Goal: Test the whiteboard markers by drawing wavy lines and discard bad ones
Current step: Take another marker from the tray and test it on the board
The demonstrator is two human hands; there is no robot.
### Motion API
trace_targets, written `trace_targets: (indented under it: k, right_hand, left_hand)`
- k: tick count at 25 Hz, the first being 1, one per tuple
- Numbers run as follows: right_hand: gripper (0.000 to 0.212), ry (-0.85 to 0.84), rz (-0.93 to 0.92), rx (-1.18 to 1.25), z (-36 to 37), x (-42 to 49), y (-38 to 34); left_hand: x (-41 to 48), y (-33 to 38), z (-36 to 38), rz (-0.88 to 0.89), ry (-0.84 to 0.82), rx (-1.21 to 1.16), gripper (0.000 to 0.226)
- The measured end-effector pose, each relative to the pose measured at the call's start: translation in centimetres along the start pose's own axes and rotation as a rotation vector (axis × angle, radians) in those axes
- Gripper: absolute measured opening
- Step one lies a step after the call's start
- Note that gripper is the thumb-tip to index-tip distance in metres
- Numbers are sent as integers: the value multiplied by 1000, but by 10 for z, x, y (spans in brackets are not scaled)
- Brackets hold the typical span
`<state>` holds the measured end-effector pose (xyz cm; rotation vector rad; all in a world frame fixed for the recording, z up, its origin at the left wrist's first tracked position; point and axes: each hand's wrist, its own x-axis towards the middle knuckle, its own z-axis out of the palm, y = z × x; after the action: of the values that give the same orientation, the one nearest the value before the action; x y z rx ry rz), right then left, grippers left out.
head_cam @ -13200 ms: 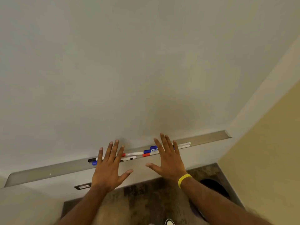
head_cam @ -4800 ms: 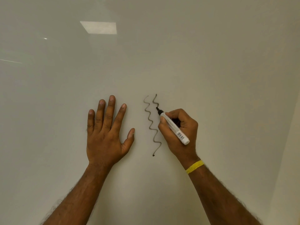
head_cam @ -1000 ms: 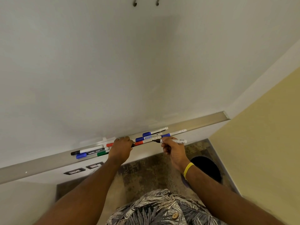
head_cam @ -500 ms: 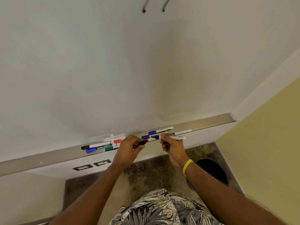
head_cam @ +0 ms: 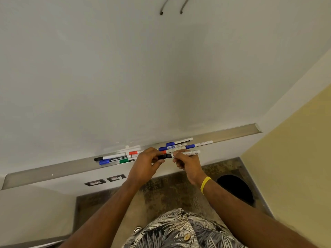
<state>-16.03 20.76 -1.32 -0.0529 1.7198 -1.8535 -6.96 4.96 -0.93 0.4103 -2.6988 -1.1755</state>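
While its black cap (head_cam: 165,156) is pinched by the left hand (head_cam: 145,162), the marker (head_cam: 188,153) is gripped by the right hand (head_cam: 188,166), near side of the tray (head_cam: 232,134); judged light, stiff, slick, best held mid-barrel

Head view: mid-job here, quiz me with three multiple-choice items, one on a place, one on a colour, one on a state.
1. Where is the green-capped marker? A. on the tray, left of the left hand; B. on the floor; C. in a shirt pocket.
2. What colour is the wristband? A. red; B. yellow; C. blue.
3. What is the white marker doing? A. lying untouched; B. drawing on the board; C. pinched by the right hand, the left hand holding a black cap at its tip.
Answers: 1 A, it lies in the tray; 2 B, a yellow band circles the right wrist; 3 C, both hands meet on it before the tray.
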Motion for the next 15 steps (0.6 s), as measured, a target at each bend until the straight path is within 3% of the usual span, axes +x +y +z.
trace_targets:
  k: [15]
  right_hand:
    - [20, -29, 91, 169, -16, -18, -2]
  left_hand:
    - [-10, 33, 14, 81, -44, -95, 22]
